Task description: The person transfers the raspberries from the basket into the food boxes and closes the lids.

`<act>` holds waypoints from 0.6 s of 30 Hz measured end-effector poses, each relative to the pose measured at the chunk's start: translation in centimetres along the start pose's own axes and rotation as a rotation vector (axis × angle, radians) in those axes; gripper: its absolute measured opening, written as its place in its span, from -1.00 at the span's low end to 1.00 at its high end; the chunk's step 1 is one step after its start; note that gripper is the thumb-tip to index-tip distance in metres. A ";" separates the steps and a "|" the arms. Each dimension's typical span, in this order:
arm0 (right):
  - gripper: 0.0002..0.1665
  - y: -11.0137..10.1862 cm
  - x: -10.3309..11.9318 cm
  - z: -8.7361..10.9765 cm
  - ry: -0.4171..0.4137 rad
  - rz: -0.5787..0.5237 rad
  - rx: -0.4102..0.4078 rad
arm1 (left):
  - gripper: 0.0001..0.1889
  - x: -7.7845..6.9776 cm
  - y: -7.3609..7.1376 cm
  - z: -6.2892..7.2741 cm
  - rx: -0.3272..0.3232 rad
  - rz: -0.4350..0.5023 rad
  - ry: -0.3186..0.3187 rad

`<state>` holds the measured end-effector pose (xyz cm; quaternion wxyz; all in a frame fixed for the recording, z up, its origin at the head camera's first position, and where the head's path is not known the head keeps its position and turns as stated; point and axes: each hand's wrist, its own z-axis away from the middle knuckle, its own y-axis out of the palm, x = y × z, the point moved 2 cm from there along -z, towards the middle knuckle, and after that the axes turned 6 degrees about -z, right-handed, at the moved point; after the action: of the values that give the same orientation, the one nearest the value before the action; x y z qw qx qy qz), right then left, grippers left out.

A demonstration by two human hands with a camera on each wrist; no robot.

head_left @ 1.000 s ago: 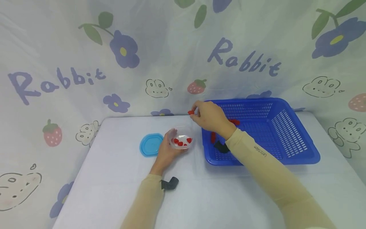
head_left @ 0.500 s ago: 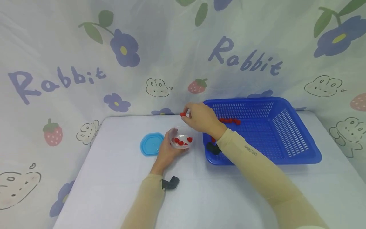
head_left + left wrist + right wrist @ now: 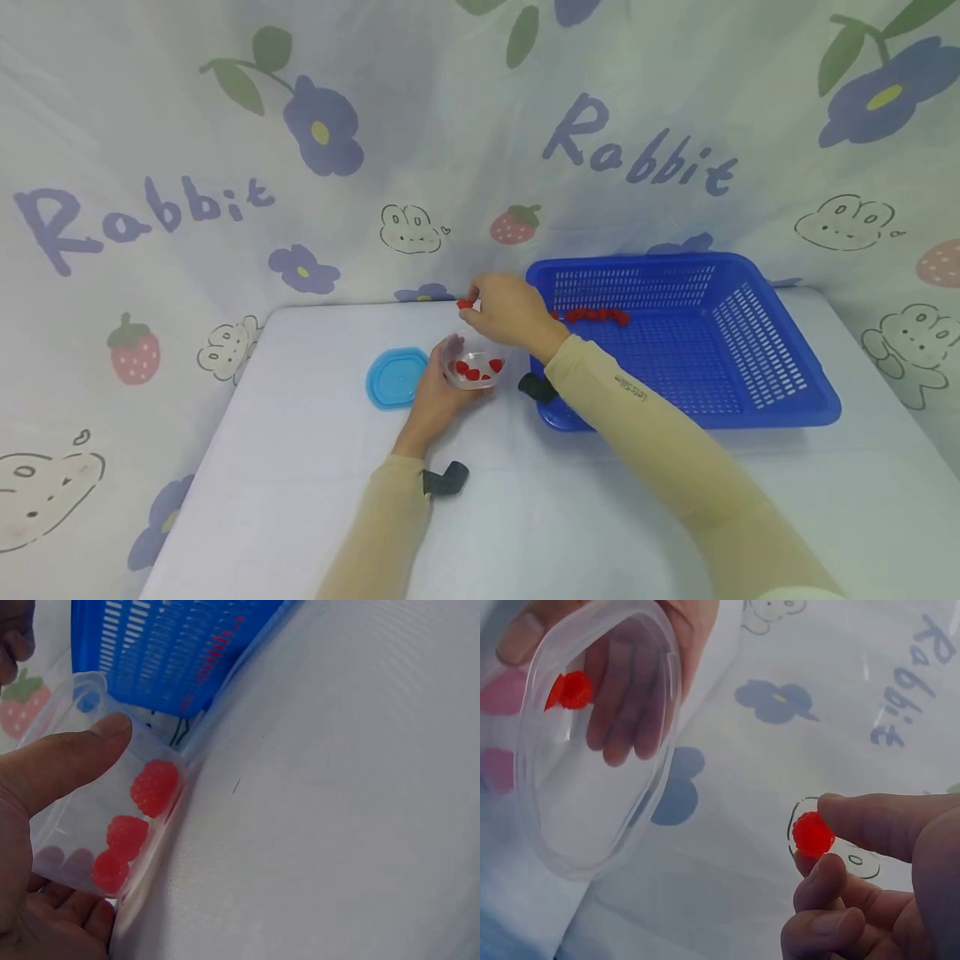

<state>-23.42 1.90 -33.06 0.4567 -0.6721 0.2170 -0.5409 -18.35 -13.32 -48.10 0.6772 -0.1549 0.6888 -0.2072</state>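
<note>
My left hand [image 3: 437,396] grips a clear plastic container [image 3: 487,354] round its side, thumb on the near wall and fingers on the other side. Several red raspberries [image 3: 155,787] lie at the bottom of it, seen through the wall in the left wrist view. Up and to the right of the container's mouth, my right hand [image 3: 510,310] pinches a single raspberry [image 3: 813,833] between thumb and fingertips. In the right wrist view that berry is apart from the container's open rim. A light blue lid [image 3: 397,379] lies flat on the table, left of the container.
To the right stands a blue plastic basket [image 3: 783,358] with perforated walls. Several red raspberries [image 3: 596,315] sit in a row near its back left. The white table [image 3: 480,533] backs onto a printed curtain [image 3: 420,100].
My right hand has moved left from the basket side towards the container, carrying the raspberry. The left hand and container have stayed in place.
</note>
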 end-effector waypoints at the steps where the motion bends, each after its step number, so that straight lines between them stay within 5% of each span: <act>1: -0.62 0.1 0.0 -0.1 0.009 0.002 0.009 | 0.02 0.0 0.0 0.0 0.000 0.001 0.002; 18: -0.68 1.6 0.3 -0.9 0.054 -0.026 0.065 | 0.02 0.0 -0.1 0.0 0.008 -0.008 0.019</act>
<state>-23.82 0.58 -34.30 0.4652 -0.6447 0.2030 -0.5716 -18.34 -13.45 -48.04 0.6705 -0.1530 0.6936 -0.2144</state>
